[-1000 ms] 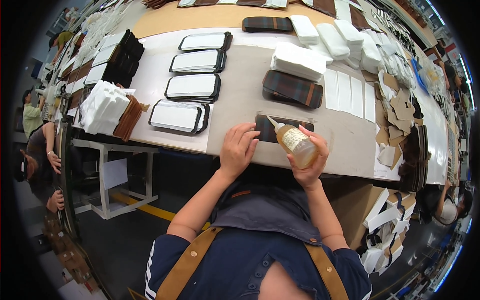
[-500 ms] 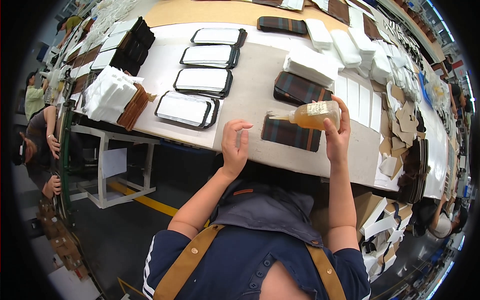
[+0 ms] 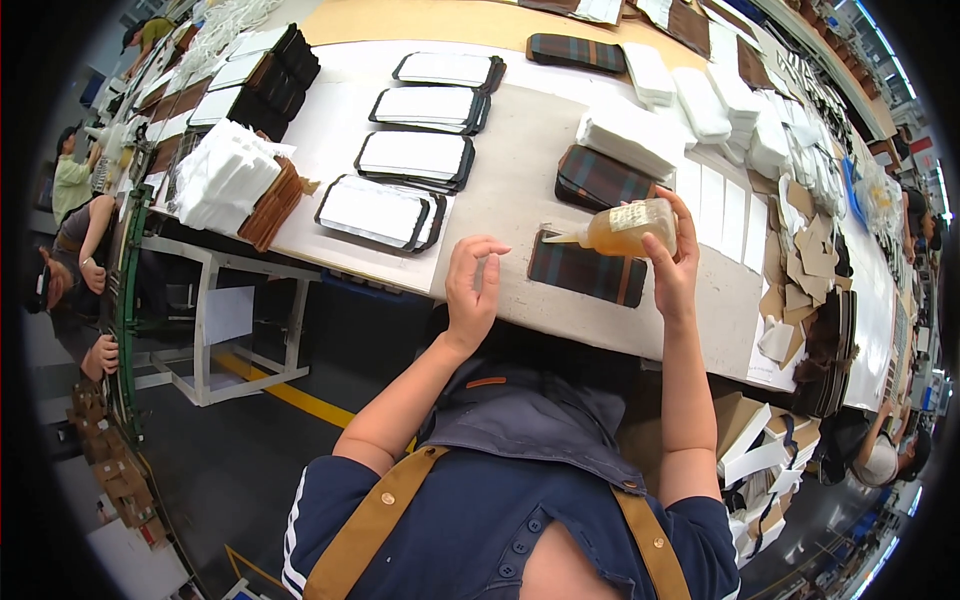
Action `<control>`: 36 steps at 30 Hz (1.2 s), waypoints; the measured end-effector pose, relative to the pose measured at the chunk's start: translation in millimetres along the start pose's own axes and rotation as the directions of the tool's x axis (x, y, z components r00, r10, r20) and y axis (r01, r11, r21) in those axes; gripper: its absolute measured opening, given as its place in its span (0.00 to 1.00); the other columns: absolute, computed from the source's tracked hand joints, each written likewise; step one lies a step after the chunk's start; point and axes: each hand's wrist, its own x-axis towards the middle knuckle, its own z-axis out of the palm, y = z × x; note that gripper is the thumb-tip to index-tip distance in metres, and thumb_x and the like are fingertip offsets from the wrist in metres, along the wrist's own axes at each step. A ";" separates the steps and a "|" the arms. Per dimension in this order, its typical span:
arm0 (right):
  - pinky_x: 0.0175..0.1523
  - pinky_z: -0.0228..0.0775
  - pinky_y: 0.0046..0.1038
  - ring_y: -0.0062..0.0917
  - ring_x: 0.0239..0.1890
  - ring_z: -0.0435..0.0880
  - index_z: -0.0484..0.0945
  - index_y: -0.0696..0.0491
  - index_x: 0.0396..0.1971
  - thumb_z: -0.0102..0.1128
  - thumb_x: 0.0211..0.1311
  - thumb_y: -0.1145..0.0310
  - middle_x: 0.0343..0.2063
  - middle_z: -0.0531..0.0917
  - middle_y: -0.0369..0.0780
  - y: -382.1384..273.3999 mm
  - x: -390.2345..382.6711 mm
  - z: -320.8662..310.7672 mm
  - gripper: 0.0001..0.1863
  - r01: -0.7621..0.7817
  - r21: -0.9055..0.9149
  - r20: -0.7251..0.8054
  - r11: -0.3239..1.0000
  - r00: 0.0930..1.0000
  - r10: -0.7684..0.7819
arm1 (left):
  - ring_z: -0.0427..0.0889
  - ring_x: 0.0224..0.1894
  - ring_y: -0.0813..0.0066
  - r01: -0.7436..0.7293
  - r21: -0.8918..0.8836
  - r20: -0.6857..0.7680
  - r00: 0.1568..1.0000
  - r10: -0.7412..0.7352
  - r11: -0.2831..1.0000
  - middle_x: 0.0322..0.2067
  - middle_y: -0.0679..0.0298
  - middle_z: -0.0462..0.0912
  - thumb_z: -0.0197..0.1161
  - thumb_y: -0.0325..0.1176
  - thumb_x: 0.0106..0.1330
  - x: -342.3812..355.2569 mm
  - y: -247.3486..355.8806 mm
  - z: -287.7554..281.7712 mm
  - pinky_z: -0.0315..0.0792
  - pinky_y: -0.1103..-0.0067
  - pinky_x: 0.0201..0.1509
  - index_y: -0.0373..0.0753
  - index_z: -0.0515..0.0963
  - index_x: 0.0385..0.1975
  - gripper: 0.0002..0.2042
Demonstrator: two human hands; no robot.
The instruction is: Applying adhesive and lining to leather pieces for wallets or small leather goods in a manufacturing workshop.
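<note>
My right hand [image 3: 672, 262] is wrapped round a clear squeeze bottle [image 3: 622, 230] of amber liquid, tilted so its thin nozzle points left. Beneath it a dark plaid rectangular piece [image 3: 590, 275] lies flat on the table; the bottle and my hand cover part of it. The nozzle tip is over the piece's left end; I cannot tell whether it touches. My left hand [image 3: 474, 290] hovers near the table's front edge, left of the piece, holding nothing, thumb and fingers apart. Just behind the bottle sit a stack of plaid pieces [image 3: 590, 178] and a white pad stack [image 3: 630, 138].
Several dark-edged pieces with white tops [image 3: 415, 155] stand in a column to the left. Further left are white pads [image 3: 225, 175] beside brown pieces [image 3: 270, 208]. Cardboard scraps [image 3: 810, 260] lie at the right. Other people work at both sides.
The view has shifted slightly, so the table's things appear a little further right. The bottle remains in my right hand over the plaid piece; my left hand is nearly still.
</note>
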 end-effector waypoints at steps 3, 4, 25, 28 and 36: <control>0.66 0.73 0.30 0.25 0.60 0.80 0.71 0.49 0.70 0.75 0.61 0.65 0.56 0.80 0.39 -2.1 -3.8 0.2 0.37 -0.009 -0.015 0.040 1.000 0.999 0.009 | 0.80 0.49 0.60 0.005 -0.002 0.000 1.000 -0.005 1.000 0.45 0.55 0.81 0.55 0.27 0.77 -0.1 -0.3 -0.7 0.73 0.71 0.57 0.35 0.79 0.44 0.06; 0.65 0.73 0.30 0.25 0.60 0.80 0.71 0.49 0.70 0.75 0.61 0.65 0.55 0.80 0.39 -4.0 -6.4 1.3 0.37 -0.014 -0.016 0.061 1.000 0.998 0.015 | 0.80 0.49 0.60 0.007 -0.002 0.000 1.000 -0.007 1.000 0.45 0.55 0.81 0.55 0.27 0.77 -0.3 -0.6 -1.3 0.73 0.71 0.57 0.35 0.79 0.44 0.06; 0.69 0.73 0.31 0.30 0.63 0.82 0.68 0.57 0.69 0.76 0.65 0.53 0.60 0.82 0.46 -21.1 -51.5 -108.9 0.40 0.090 -0.017 -0.397 0.996 0.913 -0.089 | 0.79 0.51 0.66 0.029 0.025 0.032 0.999 -0.030 0.999 0.47 0.58 0.81 0.52 0.28 0.80 1.3 3.5 1.0 0.71 0.74 0.61 0.33 0.79 0.43 0.08; 0.70 0.72 0.32 0.30 0.63 0.82 0.68 0.56 0.70 0.76 0.65 0.55 0.60 0.82 0.46 -24.6 -52.7 -106.8 0.40 0.077 -0.073 -0.367 0.994 0.925 -0.098 | 0.78 0.52 0.69 0.036 0.020 0.038 0.999 -0.037 0.999 0.48 0.58 0.80 0.51 0.27 0.80 0.5 2.8 0.8 0.69 0.76 0.63 0.33 0.79 0.44 0.09; 0.67 0.72 0.27 0.23 0.61 0.80 0.70 0.57 0.68 0.79 0.62 0.59 0.59 0.80 0.40 -15.7 -51.3 -109.4 0.39 0.085 -0.069 -0.334 0.994 0.937 -0.103 | 0.78 0.53 0.69 0.034 0.024 0.042 0.999 -0.035 0.999 0.48 0.58 0.80 0.51 0.27 0.80 -0.6 2.5 1.1 0.69 0.76 0.63 0.32 0.78 0.44 0.08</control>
